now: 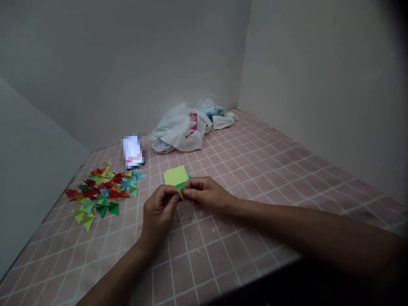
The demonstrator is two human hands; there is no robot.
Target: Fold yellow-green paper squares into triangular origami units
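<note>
Pinching a small yellow piece of folded paper point(180, 194) between thumb and forefinger of the left hand point(159, 210) and, from the opposite side, with the fingers of the right hand point(208, 193) drawn together. Held above the pink, white-gridded worktop point(255, 153), just to the near side of a stack of paper squares point(176, 175); too small and too covered by the fingers to make out every fold. Topped, in that stack, with light yellow-green, and showing green at the right edge. Heaped to the left, well apart from the stack, in folded paper shapes point(102, 187) of red, orange, yellow, green and light blue, many overlapping. Lit up just beyond the heap, on a phone point(132, 152), but pixelated and unreadable. Placed farther back, near the wall: a crumpled white plastic bag point(181, 127) with red print, bulging, too cloudy to identify any contents. Tucked just beside, at right, with a white-and-blue packet point(215, 111), likewise impossible to see into.
</note>
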